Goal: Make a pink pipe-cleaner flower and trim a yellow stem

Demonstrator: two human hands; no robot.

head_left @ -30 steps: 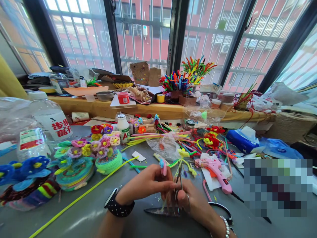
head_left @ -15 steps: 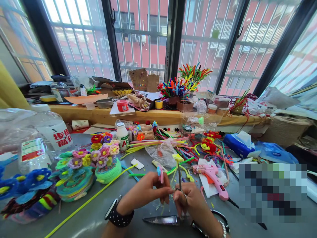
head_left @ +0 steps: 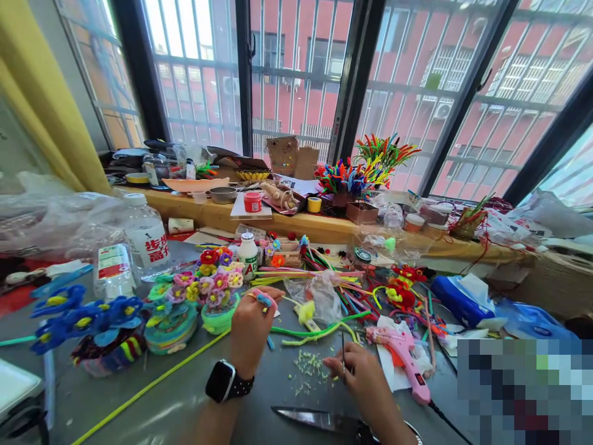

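My left hand (head_left: 250,327) is raised and closed, and a yellow fuzzy pipe cleaner piece (head_left: 306,312) points out to the right from its fingertips by a thin stem. A pink and blue fuzzy piece (head_left: 264,301) sits against the same fingers; whether it is worn or gripped I cannot tell. Low on the right, my right hand (head_left: 364,374) is closed around small scissors (head_left: 343,352), their slim blades pointing up. Pale yellow fluff trimmings (head_left: 310,368) lie scattered between the hands. Below them rests a large pointed blade (head_left: 312,418), its dark handle partly under my right forearm.
On the right lies a pink glue gun (head_left: 405,361) with a cord, near a blue tissue pack (head_left: 463,300). Pipe-cleaner flower pots (head_left: 220,312) and plastic bottles (head_left: 146,238) stand left. Loose pipe cleaners (head_left: 319,334) and a clear bag (head_left: 319,293) lie behind the hands.
My left hand has moved up and left, away from the right, taking the yellow piece off the scissors' side. The fluff trimmings are now uncovered. The view has turned left.
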